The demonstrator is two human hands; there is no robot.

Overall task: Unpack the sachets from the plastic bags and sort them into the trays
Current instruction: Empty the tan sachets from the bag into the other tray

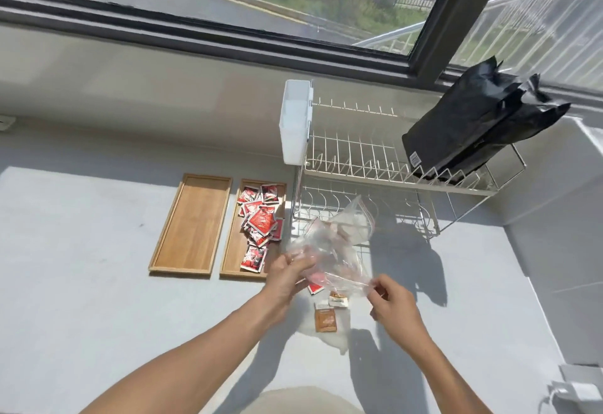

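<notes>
A clear zip plastic bag (339, 240) hangs above the counter, held at both ends. My left hand (287, 278) grips its left side and my right hand (393, 302) pinches its lower right edge. Pale sachets show through the bag's upper part. Below the bag lie a red sachet (315, 288), a small white-and-brown sachet (338, 300) and a brown sachet (325, 319). Two wooden trays sit to the left: the left tray (192, 223) has nothing in it, while the right tray (233, 252) holds several red sachets (259, 221).
A white wire dish rack (368, 178) stands behind the bag, with a white plastic holder (295, 121) on its left end and black foil pouches (473, 126) leaning on its top tier. A window runs along the back. A white charger (574, 391) lies at the lower right.
</notes>
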